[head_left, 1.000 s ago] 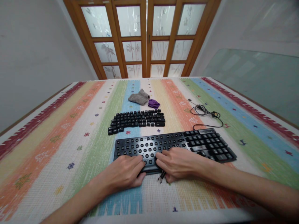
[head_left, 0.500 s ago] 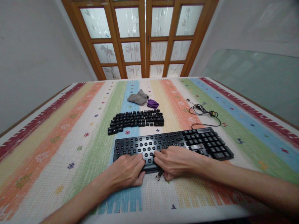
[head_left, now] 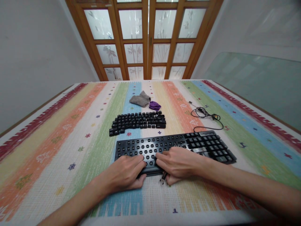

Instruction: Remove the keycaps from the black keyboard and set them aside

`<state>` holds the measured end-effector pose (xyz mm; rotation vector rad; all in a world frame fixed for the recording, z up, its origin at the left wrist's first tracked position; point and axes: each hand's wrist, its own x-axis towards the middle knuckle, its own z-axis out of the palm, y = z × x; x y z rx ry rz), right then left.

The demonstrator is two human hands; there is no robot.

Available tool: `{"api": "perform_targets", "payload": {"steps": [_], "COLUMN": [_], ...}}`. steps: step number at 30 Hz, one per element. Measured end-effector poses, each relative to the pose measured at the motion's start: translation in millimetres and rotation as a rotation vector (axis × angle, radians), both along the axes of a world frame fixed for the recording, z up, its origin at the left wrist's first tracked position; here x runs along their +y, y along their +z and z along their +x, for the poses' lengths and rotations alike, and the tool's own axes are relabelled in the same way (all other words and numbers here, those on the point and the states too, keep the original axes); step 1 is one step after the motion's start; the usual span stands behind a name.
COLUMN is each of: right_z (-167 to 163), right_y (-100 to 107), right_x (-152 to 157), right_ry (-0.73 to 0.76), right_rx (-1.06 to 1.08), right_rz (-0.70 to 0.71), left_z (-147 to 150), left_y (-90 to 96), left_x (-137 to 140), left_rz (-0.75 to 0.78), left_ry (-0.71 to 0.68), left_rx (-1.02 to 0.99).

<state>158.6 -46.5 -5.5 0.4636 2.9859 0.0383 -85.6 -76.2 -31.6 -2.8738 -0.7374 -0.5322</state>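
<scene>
A black keyboard [head_left: 150, 146] lies across the table in front of me, its main section stripped of keycaps and its right-hand part still with keys. My left hand [head_left: 128, 171] grips the front edge, fingers bent over the top and thumb below at the front. Close beside it, my right hand [head_left: 177, 164] is closed with fingertips on the bare key area. A keycap puller [head_left: 162, 179] with thin wire ends sticks out from under the right palm; its middle is hidden. Loose black keycaps [head_left: 138, 121] stand in rows behind the keyboard.
A grey cloth [head_left: 140, 99] and a bunched purple cloth [head_left: 155, 105] lie beyond the keycaps. The keyboard's coiled cable [head_left: 204, 111] rests at the back right. A striped tablecloth [head_left: 94, 150] covers the table. Wooden glazed doors [head_left: 147, 40] stand behind it.
The view has shifted slightly. The keycap puller's wire end sits a little further right and lower with my right hand. Both hands otherwise keep their places on the keyboard.
</scene>
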Motion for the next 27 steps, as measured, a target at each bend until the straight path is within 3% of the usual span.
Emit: {"api": "perform_targets", "payload": {"steps": [11, 19, 27], "right_z": [2, 6, 12], "right_y": [0, 2, 7], "right_x": [3, 6, 11], "right_ry": [-0.016, -0.073, -0.169], "right_rx": [0.012, 0.047, 0.154], "right_rz": [-0.054, -0.068, -0.254], "left_z": [-3, -5, -13], "left_y": [-2.5, 6.1, 8.7], "left_x": [2, 2, 4], "left_rz": [-0.015, -0.085, -0.16], "left_ry": [0.004, 0.01, 0.007], "left_rx": [-0.042, -0.039, -0.041]}}
